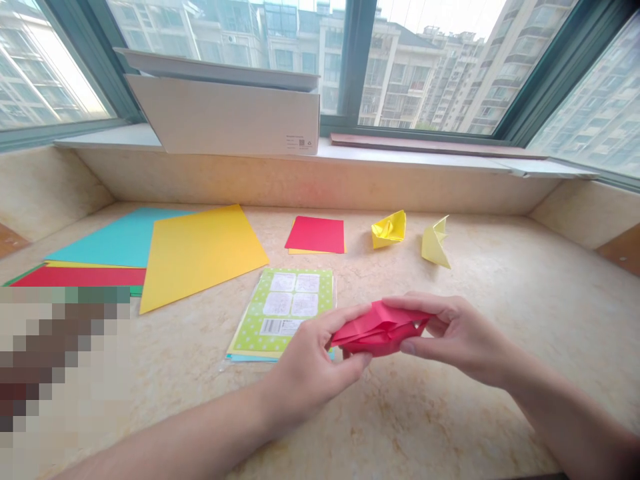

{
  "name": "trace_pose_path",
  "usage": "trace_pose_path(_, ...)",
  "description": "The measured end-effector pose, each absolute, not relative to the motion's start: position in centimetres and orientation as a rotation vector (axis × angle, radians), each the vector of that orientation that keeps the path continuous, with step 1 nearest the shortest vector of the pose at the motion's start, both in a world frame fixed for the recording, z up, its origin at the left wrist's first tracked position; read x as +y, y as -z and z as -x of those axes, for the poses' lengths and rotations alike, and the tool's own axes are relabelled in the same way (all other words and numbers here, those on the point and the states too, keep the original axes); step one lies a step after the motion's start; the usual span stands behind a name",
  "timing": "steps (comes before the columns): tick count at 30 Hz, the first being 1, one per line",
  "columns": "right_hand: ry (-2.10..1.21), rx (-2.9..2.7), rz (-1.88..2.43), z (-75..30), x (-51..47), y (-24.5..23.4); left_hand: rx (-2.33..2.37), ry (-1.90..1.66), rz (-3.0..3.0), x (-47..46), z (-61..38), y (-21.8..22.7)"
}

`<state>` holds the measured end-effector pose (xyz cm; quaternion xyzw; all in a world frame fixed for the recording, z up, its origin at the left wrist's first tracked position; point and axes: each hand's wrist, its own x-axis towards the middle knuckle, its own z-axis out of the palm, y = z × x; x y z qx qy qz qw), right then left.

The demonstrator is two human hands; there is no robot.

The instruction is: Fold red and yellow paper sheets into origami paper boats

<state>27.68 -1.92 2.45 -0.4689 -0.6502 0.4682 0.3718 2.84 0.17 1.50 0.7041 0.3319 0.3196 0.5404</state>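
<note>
Red folded paper, creased and flattish, is pinched by left hand and right hand.

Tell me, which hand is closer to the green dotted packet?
Left. The left hand is just beside the lower right corner of the green dotted packet, pinching the red folded paper; the right hand holds the paper's other end, farther right.
</note>
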Motion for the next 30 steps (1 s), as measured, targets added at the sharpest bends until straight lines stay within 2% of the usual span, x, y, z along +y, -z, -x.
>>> trace_pose_path(8,-1.178,-1.724,1.237,-27.8,-2.0,-2.5,0.924,-0.859,-1.924,0.6,-2.7,-1.4)
trace_pose_path(15,-1.057,-1.922,1.268,-27.5,-1.6,-2.6,0.856,-0.906,-1.75,0.6,-2.5,-1.0)
trace_pose_path(24,-1.469,-1.705,1.118,-27.6,-1.4,-2.2,0.624,-0.843,-1.286,-0.2,-2.9,-0.6)
trace_pose_path(30,-1.414,-1.761,1.219,-26.7,-2.1,-2.0,0.57,-0.817,-1.206,-1.0,-3.3,-0.3)
